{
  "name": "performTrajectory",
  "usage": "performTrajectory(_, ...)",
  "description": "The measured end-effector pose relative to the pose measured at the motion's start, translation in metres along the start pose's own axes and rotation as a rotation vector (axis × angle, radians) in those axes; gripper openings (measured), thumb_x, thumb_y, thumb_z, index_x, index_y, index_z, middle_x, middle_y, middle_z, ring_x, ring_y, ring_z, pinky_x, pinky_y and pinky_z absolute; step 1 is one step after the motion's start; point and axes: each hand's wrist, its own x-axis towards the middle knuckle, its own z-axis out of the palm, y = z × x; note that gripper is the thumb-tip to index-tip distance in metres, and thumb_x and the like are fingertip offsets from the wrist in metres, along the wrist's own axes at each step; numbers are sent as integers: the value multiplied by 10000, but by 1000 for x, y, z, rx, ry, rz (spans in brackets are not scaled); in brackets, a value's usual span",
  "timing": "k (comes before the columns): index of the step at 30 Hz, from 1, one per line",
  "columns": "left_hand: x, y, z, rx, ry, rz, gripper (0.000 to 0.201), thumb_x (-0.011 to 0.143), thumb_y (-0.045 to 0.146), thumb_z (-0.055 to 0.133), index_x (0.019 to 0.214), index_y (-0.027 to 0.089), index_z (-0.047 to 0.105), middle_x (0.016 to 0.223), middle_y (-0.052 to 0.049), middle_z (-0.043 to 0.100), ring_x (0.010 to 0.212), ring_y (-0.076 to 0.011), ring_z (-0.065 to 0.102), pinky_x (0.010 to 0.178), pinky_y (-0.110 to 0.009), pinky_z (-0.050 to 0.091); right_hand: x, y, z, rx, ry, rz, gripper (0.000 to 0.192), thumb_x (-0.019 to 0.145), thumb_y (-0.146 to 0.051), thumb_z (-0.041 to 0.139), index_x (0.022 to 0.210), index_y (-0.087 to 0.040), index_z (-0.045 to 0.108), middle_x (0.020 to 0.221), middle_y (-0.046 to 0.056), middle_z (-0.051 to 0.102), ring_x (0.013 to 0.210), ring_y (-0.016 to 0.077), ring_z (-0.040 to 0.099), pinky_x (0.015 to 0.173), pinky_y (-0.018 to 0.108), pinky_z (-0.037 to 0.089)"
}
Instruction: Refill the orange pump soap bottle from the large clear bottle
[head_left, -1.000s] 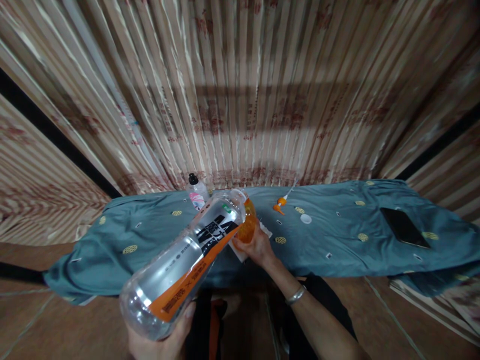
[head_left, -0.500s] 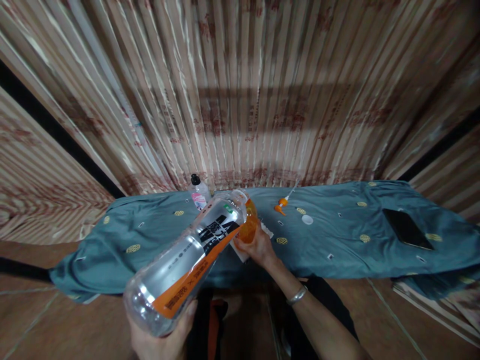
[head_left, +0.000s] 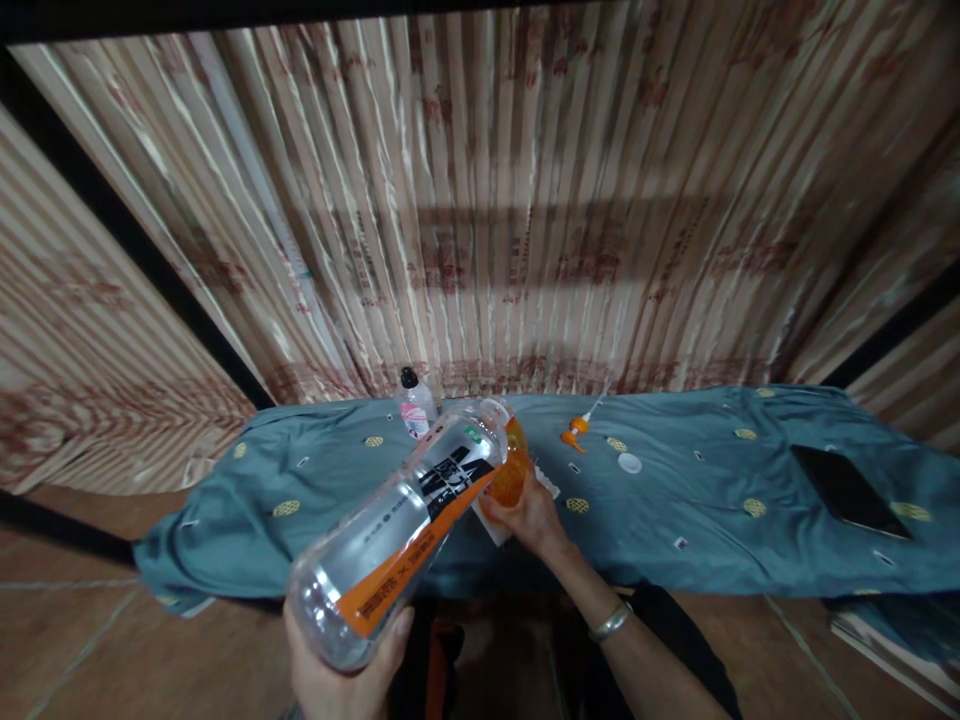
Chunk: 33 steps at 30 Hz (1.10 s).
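Gripped near its base by my left hand is a large clear plastic bottle with a black, silver and orange label. It tilts so that its neck points up and away to the right. Behind that neck, my right hand is wrapped round an orange bottle, partly hidden by the clear one. The two bottle tops overlap in view; I cannot tell whether they touch. A white piece, perhaps paper, shows under my right hand. Beyond, an orange pump head with a pale tube lies on the cloth.
A blue-green patterned cloth covers the table. A small black-capped bottle stands at the back left. Right of the pump head lies a white disc, and farther right a dark phone or tablet. A striped curtain hangs behind.
The view has tilted up and shifted left, so everything sits lower and farther right. Both hands keep their holds on the bottles, with nearly the same tilt.
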Motion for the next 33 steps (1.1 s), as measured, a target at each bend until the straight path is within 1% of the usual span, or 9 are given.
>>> performTrajectory(4,2,-7,-1,17,28,-17,1115,517,643,974,1445,160,586,1341,-178,680,1274,-434,665,1166,-642,462,0,-1,0,5,11,0,709,759,-384,815,1397,-219,555,1214,121,814,1107,334,797,994,521,655)
performTrajectory(9,3,-14,-3,23,18,-10,1092,550,651,958,1449,160,581,1322,-173,683,1269,-429,665,1179,-651,442,0,-2,1,9,23,14,709,739,-391,817,1373,-189,574,1209,150,815,1111,354,798,993,534,654)
performTrajectory(12,2,-11,-3,25,14,-40,1110,569,629,964,1489,162,555,1340,-179,671,1258,-427,665,1177,-676,428,0,-2,1,20,22,15,701,741,-388,818,1367,-191,575,1189,141,821,1082,345,805,972,526,662)
performTrajectory(15,1,-5,-2,-8,1,-35,1137,550,614,980,1494,143,555,1375,-199,658,1260,-430,655,1183,-689,411,0,-2,1,28,20,9,692,740,-379,822,1360,-203,569,1175,126,824,1069,333,807,963,513,665)
performTrajectory(20,1,0,1,2,29,-28,1162,524,630,984,1483,123,567,1340,-197,676,1253,-435,665,1174,-678,432,0,-5,0,22,12,12,618,755,-368,812,1310,-236,575,1122,97,830,1031,321,812,945,501,671)
performTrajectory(24,1,-1,1,-14,33,-33,1129,523,617,988,1468,149,584,1338,-179,686,1234,-417,682,1175,-657,446,1,-8,-2,28,5,2,599,758,-361,811,1293,-239,572,1115,100,828,1030,321,812,943,503,672)
performTrajectory(27,1,-1,1,-19,27,-36,1127,535,592,993,1488,165,571,1337,-166,686,1233,-407,678,1195,-671,412,1,-10,-4,29,1,-1,589,766,-370,810,1290,-243,573,1082,86,831,998,315,817,916,491,680)
performTrajectory(29,1,0,1,-10,24,-38,1125,532,607,988,1479,157,579,1312,-162,690,1221,-406,676,1204,-683,388,1,-10,-4,24,1,7,596,765,-366,813,1296,-240,573,1063,83,832,964,310,821,882,474,687)
performTrajectory(33,1,2,2,-25,17,-22,1096,529,631,977,1446,160,603,1283,-152,694,1170,-383,699,1173,-637,451,1,-10,-4,11,6,14,617,758,-364,817,1306,-233,567,1083,96,831,964,316,822,870,472,689)
